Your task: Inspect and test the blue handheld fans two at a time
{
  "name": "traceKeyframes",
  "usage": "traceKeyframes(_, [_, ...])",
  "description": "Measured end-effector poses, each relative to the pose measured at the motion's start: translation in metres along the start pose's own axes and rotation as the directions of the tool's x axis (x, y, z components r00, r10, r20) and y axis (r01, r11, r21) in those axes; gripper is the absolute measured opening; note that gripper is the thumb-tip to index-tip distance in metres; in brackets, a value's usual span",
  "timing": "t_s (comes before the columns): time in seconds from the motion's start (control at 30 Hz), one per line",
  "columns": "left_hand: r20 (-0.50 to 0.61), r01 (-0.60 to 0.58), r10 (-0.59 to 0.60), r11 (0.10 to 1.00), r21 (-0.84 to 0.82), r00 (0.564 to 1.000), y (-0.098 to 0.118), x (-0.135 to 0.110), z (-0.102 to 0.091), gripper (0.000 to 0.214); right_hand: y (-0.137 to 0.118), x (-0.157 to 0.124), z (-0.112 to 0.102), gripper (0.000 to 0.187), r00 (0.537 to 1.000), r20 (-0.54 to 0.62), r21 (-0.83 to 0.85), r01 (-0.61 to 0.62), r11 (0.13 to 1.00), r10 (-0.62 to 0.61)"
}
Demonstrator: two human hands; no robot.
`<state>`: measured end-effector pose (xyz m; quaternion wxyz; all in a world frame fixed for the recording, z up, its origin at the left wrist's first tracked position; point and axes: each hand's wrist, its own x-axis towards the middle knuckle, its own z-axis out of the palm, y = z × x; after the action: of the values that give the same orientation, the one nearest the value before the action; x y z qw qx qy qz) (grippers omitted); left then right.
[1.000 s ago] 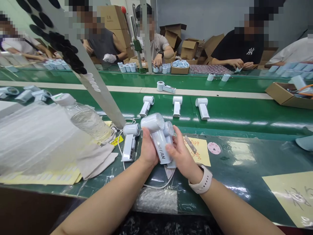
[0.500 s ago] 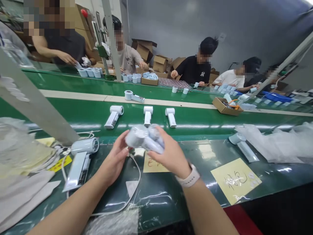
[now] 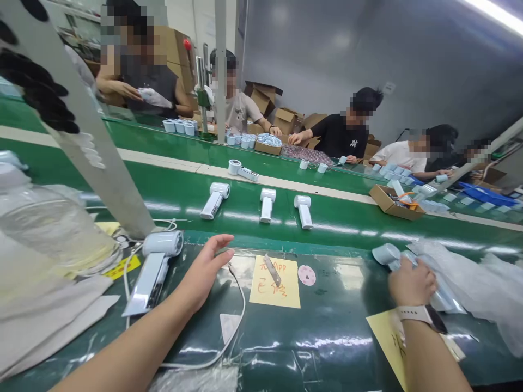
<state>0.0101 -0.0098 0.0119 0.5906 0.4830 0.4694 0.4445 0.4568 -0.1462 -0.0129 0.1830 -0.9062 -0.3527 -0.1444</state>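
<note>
My right hand [image 3: 412,280] is at the right of the bench, its fingers curled over a pale-blue handheld fan [image 3: 443,291] and hiding much of it. Close beside it shows the round head of another handheld fan [image 3: 386,254]. My left hand [image 3: 210,267] hovers over the bench with thumb and fingers apart, holding nothing. Just below its fingertips ends a white charging cable [image 3: 244,305]. A larger-looking handheld fan [image 3: 153,267] in a clear bag lies left of my left forearm.
Several fans, including one [image 3: 267,206], lie on the green conveyor [image 3: 347,231]. Yellow notes [image 3: 265,296], a round pink sticker [image 3: 307,275] and plastic bags [image 3: 490,277] lie on the bench. A slanted metal post [image 3: 110,174] stands at left. Co-workers sit across the line.
My hands have parted. The right one has carried a fan from the middle to the right side, beside the other fan. My left hand has let go and opened. The camera view has shifted.
</note>
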Motion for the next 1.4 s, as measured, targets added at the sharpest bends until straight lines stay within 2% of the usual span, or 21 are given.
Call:
traceKeyframes(0.07, [0.001, 0.002, -0.002, 1.000, 0.004, 1.000, 0.000, -0.001, 0.000, 0.039, -0.043, -0.004, 0.015, 0.045, 0.989, 0.054, 0.060, 0.131, 0.990, -0.135])
traceKeyframes(0.1, [-0.002, 0.002, -0.002, 1.000, 0.002, 1.000, 0.000, -0.001, 0.000, 0.040, -0.068, -0.004, 0.024, 0.041, 0.968, 0.107, 0.117, 0.216, 0.969, -0.228])
traceKeyframes(0.2, [0.000, -0.013, 0.013, 1.000, -0.019, 1.000, -0.001, -0.001, -0.001, 0.037, -0.143, 0.004, 0.052, 0.036, 0.916, 0.182, 0.243, 0.310, 0.919, -0.357])
traceKeyframes(0.27, [-0.004, -0.024, 0.024, 0.999, -0.041, 1.000, -0.002, 0.000, -0.002, 0.035, -0.187, 0.013, 0.066, 0.034, 0.911, 0.222, 0.285, 0.282, 0.916, -0.349])
traceKeyframes(0.37, [-0.019, -0.023, 0.022, 0.996, -0.086, 1.000, -0.004, 0.002, -0.004, 0.032, -0.245, 0.016, 0.077, 0.029, 0.931, 0.281, 0.271, 0.154, 0.950, -0.232])
traceKeyframes(0.47, [-0.021, -0.036, 0.033, 0.990, -0.137, 0.999, -0.005, 0.004, -0.007, 0.028, -0.293, -0.001, 0.079, 0.043, 0.938, 0.315, 0.248, 0.069, 0.966, -0.148])
traceKeyframes(0.57, [-0.001, -0.017, 0.017, 0.985, -0.174, 1.000, -0.007, 0.004, -0.007, 0.026, -0.323, -0.025, 0.076, 0.056, 0.924, 0.332, 0.262, 0.101, 0.960, -0.188])
traceKeyframes(0.63, [0.036, 0.009, -0.002, 0.983, -0.185, 0.999, -0.009, 0.003, -0.005, 0.023, -0.330, -0.036, 0.069, 0.054, 0.915, 0.339, 0.271, 0.127, 0.954, -0.218])
traceKeyframes(0.7, [0.060, 0.019, -0.008, 0.983, -0.183, 0.998, -0.010, 0.001, -0.003, 0.021, -0.328, -0.041, 0.058, 0.044, 0.899, 0.349, 0.295, 0.162, 0.942, -0.264])
traceKeyframes(0.83, [0.067, 0.068, -0.053, 0.968, -0.240, 0.996, -0.015, 0.001, 0.002, 0.023, -0.316, -0.051, 0.022, 0.039, 0.816, 0.365, 0.427, 0.281, 0.859, -0.448])
traceKeyframes(0.9, [0.092, 0.121, -0.092, 0.914, -0.387, 0.991, -0.017, 0.003, 0.004, 0.034, -0.311, -0.064, 0.001, 0.039, 0.768, 0.344, 0.494, 0.341, 0.800, -0.540])
traceKeyframes(0.97, [0.124, 0.134, -0.077, 0.815, -0.564, 0.989, -0.016, 0.004, 0.005, 0.047, -0.305, -0.085, -0.018, 0.037, 0.708, 0.304, 0.580, 0.394, 0.713, -0.638])
traceKeyframes(1.07, [0.149, 0.139, -0.046, 0.694, -0.706, 0.988, -0.011, 0.003, 0.004, 0.054, -0.293, -0.123, -0.039, 0.034, 0.638, 0.237, 0.725, 0.386, 0.570, -0.733])
traceKeyframes(1.17, [0.224, 0.232, -0.099, 0.663, -0.712, 0.970, -0.005, 0.001, 0.002, 0.051, -0.283, -0.154, -0.049, 0.033, 0.635, 0.234, 0.822, 0.276, 0.499, -0.737])
traceKeyframes(1.27, [0.318, 0.327, -0.141, 0.671, -0.666, 0.937, -0.005, 0.001, -0.001, 0.049, -0.277, -0.164, -0.046, 0.033, 0.633, 0.259, 0.898, 0.120, 0.423, -0.729])
traceKeyframes(1.33, [0.308, 0.339, -0.172, 0.674, -0.656, 0.936, -0.005, 0.002, -0.004, 0.048, -0.275, -0.162, -0.036, 0.032, 0.670, 0.294, 0.923, -0.012, 0.385, -0.682])
traceKeyframes(1.37, [0.282, 0.329, -0.183, 0.673, -0.662, 0.942, -0.005, 0.003, -0.006, 0.048, -0.274, -0.161, -0.030, 0.030, 0.697, 0.304, 0.919, -0.036, 0.392, -0.649])
traceKeyframes(1.4, [0.254, 0.311, -0.186, 0.672, -0.672, 0.949, -0.004, 0.004, -0.008, 0.049, -0.275, -0.161, -0.022, 0.027, 0.721, 0.298, 0.908, -0.010, 0.420, -0.626])
